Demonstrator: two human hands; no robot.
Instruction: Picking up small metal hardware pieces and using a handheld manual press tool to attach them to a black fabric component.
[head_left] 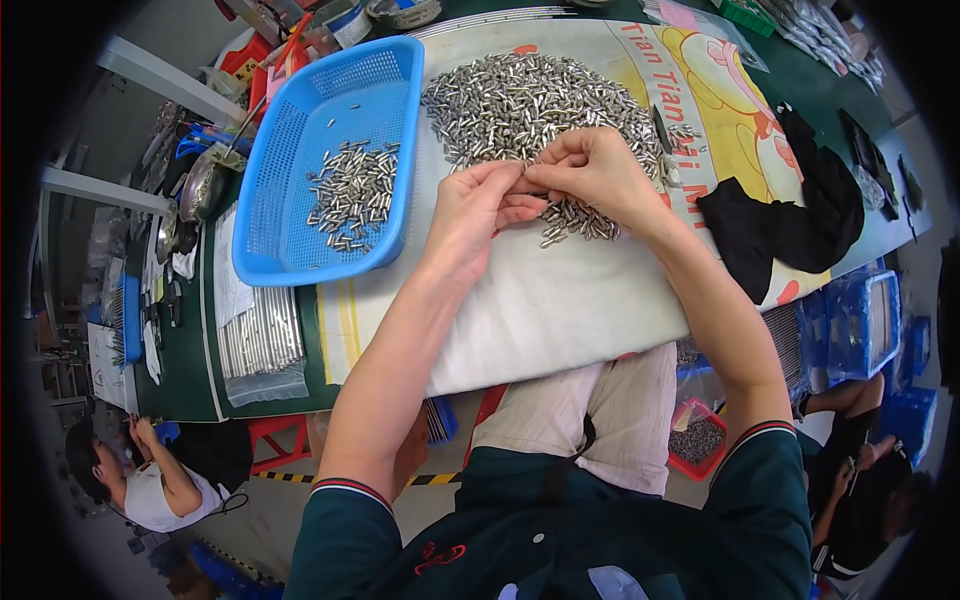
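The left hand (470, 212) and right hand (598, 178) come together over the near edge of a heap of short metal pins (540, 100), thumbs and forefingers meeting at the tips. Whether a pin is clamped between those fingertips is too small and too hidden to tell, so its direction cannot be read either. The left hand angles up and to the right; the right hand reaches in up and to the left.

The heaped pins lie on a white cloth (570, 295) spread over the green counter (190, 345), their long axes crossing every which way. A narrow tongue of them extends toward the person beneath the right hand.

Left of the hands stands a blue perforated plastic basket (262, 225), its long axis running away from the person and leaning right at the far end. A smaller batch of pins (355, 195) lies in it, also pointing in mixed directions. Near the basket, bagged metal rods (262, 335) lie side by side, pointing away from the person. A black cloth (765, 225) lies crumpled to the right.
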